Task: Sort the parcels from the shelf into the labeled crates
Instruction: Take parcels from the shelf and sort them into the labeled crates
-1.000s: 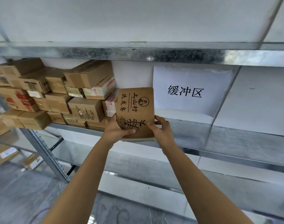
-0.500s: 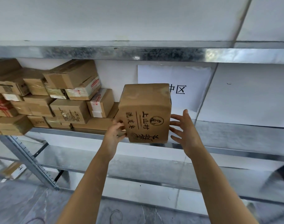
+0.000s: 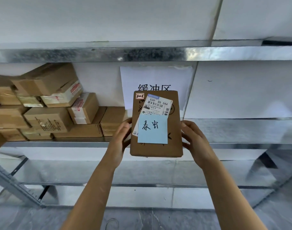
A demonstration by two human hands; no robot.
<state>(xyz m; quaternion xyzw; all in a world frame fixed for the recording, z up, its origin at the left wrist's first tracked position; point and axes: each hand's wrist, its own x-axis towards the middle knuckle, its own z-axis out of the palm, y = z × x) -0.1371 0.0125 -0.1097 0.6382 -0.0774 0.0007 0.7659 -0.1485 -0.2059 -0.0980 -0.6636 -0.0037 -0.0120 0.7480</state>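
Observation:
I hold a brown cardboard parcel (image 3: 174, 138) upright in front of the metal shelf (image 3: 58, 144), with its labelled face towards me. A white shipping label and a blue note (image 3: 152, 129) with handwritten characters are stuck on it. My left hand (image 3: 121, 140) grips its left edge and my right hand (image 3: 194, 140) grips its right edge. A stack of several more cardboard parcels (image 3: 49, 103) sits on the shelf at the left. No crate is in view.
A white paper sign (image 3: 158, 77) with printed characters hangs on the wall behind the parcel. Another shelf board (image 3: 142, 53) runs above and a lower one (image 3: 142, 185) below. A slanted shelf upright (image 3: 17, 188) stands at the lower left. Grey floor lies underneath.
The parcel has come off the shelf and been turned over, so the face with the labels and blue note now faces me. My right hand has closed on its right edge.

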